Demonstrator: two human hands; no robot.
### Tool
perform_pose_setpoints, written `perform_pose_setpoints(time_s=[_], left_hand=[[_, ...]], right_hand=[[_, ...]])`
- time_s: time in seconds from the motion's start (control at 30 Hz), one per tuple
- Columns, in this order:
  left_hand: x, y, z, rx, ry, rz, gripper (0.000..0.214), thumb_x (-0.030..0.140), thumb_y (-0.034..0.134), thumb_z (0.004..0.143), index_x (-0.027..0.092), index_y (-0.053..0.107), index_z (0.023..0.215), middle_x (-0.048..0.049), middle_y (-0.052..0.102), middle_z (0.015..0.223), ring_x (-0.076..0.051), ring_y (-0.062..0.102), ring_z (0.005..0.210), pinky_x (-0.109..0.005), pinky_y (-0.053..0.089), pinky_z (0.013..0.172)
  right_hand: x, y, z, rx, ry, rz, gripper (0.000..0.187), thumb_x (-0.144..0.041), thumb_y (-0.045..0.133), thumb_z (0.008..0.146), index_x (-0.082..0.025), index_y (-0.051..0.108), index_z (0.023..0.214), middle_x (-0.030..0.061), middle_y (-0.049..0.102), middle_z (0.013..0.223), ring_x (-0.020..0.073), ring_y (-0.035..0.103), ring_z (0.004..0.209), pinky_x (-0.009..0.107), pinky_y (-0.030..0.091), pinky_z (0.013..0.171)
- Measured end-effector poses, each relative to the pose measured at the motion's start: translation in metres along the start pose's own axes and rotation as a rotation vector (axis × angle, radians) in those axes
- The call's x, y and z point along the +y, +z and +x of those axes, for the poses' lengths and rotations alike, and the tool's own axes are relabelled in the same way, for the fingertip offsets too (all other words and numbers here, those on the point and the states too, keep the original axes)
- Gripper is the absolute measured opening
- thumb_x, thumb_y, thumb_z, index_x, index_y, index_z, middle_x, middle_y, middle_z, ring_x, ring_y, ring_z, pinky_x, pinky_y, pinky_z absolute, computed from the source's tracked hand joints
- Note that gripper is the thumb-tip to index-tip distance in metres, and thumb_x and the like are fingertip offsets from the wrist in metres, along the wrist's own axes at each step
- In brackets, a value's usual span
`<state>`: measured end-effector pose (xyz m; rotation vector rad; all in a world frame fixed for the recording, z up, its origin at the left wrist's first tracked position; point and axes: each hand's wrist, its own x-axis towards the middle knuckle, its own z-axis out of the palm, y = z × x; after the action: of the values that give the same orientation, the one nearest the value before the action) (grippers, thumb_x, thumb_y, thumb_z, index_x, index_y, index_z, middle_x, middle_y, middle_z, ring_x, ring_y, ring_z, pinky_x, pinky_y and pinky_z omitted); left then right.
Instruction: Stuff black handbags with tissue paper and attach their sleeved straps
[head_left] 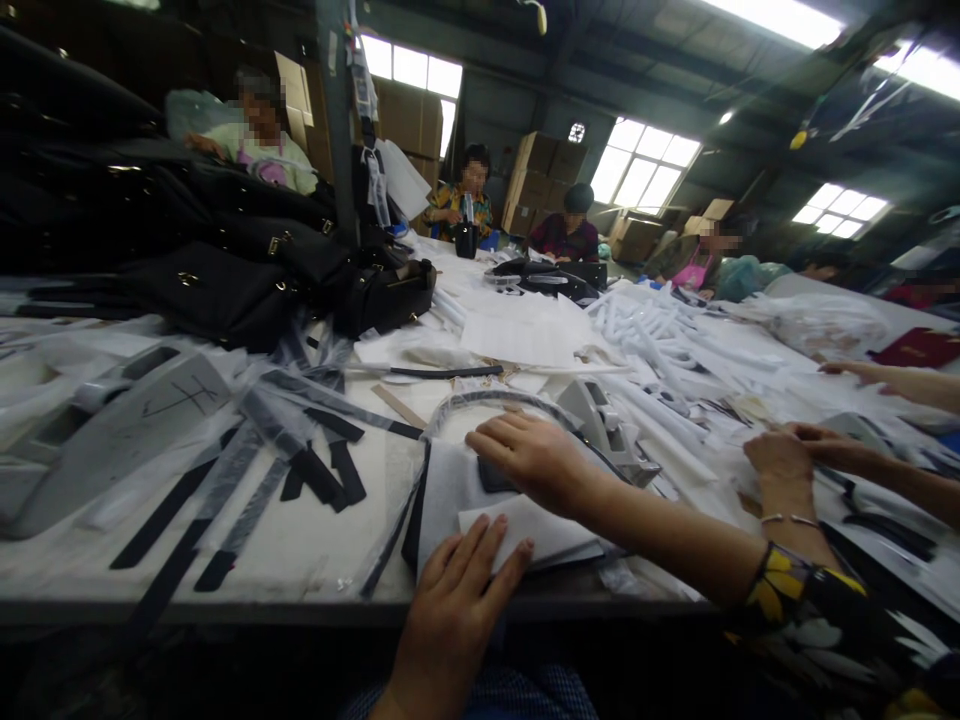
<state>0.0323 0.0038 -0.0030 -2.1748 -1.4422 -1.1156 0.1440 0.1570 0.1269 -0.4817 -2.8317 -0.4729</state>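
My left hand [454,600] lies flat at the table's near edge, fingers spread on a white sheet [551,530]. My right hand [529,455] reaches in from the right, its arm ending in a floral sleeve. It rests palm down with fingers stretched out on a small dark piece [493,478]. That piece sits on white padding [450,490] laid over a black part. A dark strap in clear wrap [480,403] curves around the padding. Neither hand grips anything.
Black straps [247,500] lie scattered at left, beside grey wrapped pieces [112,430] and a pile of black bags [225,260]. White paper rolls [660,330] cover the right side. A co-worker's hands [780,455] work at right. Several people sit at the far end.
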Motion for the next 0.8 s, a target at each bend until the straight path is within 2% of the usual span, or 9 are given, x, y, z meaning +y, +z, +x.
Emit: perform_pose_setpoints(time_s=[0.1, 0.2, 0.43, 0.63, 0.8], left_hand=[[-0.002, -0.001, 0.002, 0.005, 0.022, 0.006, 0.044, 0.019, 0.029, 0.106, 0.031, 0.061, 0.132, 0.0001, 0.066, 0.133, -0.019, 0.06, 0.123, -0.036, 0.045, 0.097], [-0.006, -0.001, 0.002, 0.027, 0.053, 0.003, 0.042, 0.018, 0.029, 0.105, 0.026, 0.064, 0.128, -0.0034, 0.069, 0.128, -0.02, 0.062, 0.119, -0.037, 0.046, 0.096], [-0.015, 0.002, -0.01, 0.05, 0.094, -0.082, 0.032, 0.012, 0.039, 0.102, 0.008, 0.063, 0.123, -0.0123, 0.069, 0.125, -0.023, 0.059, 0.121, -0.04, 0.042, 0.105], [-0.013, 0.003, -0.013, 0.095, 0.021, -0.134, 0.03, 0.01, 0.052, 0.096, 0.013, 0.063, 0.124, -0.0124, 0.068, 0.113, -0.024, 0.061, 0.112, -0.039, 0.049, 0.1], [-0.016, 0.005, -0.019, 0.089, -0.004, -0.17, 0.027, 0.015, 0.056, 0.096, 0.01, 0.06, 0.123, -0.013, 0.068, 0.112, -0.023, 0.062, 0.111, -0.039, 0.052, 0.1]], right_hand=[[-0.02, 0.001, -0.018, 0.071, -0.069, 0.026, 0.015, -0.014, 0.05, 0.098, -0.014, 0.065, 0.098, 0.0067, 0.069, 0.087, 0.0187, 0.061, 0.079, 0.031, 0.042, 0.07], [-0.041, 0.004, -0.036, 0.134, -0.055, 0.103, 0.019, -0.015, 0.047, 0.1, -0.014, 0.065, 0.096, 0.0042, 0.069, 0.08, 0.0169, 0.06, 0.072, 0.031, 0.04, 0.067], [-0.063, 0.012, -0.058, 0.145, 0.199, 0.268, 0.019, -0.017, 0.048, 0.099, -0.018, 0.066, 0.092, -0.0005, 0.065, 0.071, 0.0146, 0.059, 0.065, 0.032, 0.035, 0.066], [-0.072, 0.016, -0.071, 0.171, 0.209, 0.328, 0.023, -0.025, 0.044, 0.103, -0.017, 0.065, 0.096, 0.0018, 0.068, 0.074, 0.0157, 0.062, 0.068, 0.032, 0.036, 0.069], [-0.086, 0.014, -0.076, 0.223, 0.219, 0.311, 0.022, -0.022, 0.044, 0.103, -0.016, 0.064, 0.097, 0.0025, 0.069, 0.075, 0.0157, 0.062, 0.068, 0.033, 0.037, 0.068]])
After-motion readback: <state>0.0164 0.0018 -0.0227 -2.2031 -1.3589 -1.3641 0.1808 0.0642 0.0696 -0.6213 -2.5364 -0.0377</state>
